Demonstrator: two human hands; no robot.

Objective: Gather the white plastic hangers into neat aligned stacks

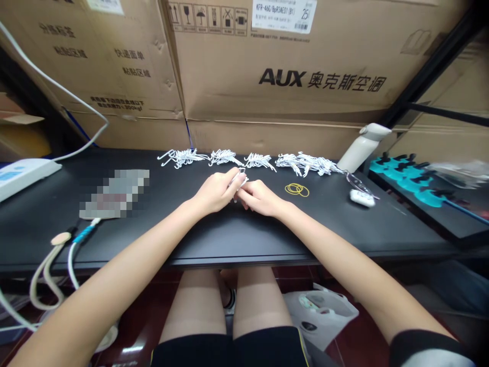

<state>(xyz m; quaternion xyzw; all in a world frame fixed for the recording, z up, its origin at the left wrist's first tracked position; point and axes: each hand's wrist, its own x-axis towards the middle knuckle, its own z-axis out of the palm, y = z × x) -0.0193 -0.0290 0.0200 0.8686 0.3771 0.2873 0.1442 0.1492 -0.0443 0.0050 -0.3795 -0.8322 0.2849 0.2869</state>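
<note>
My left hand (218,189) and my right hand (260,198) meet over the middle of the black table, fingers closed around a small bunch of white wire hooks (242,174). Only bits of the bunch show between the fingers; the rest is hidden. Just behind the hands lies a row of similar white hooks in bundles: one at the left (183,157), one beside it (224,157), one behind my right hand (260,161) and a larger pile (305,164) further right. Several yellow rubber bands (297,190) rest to the right of my right hand.
Large cardboard boxes (305,46) stand along the back. At the right are a white bottle (364,147), glasses (359,183) and a small white case (362,198). A blurred-out phone-like slab (114,194) with a cable and a white power strip (26,176) lie at the left.
</note>
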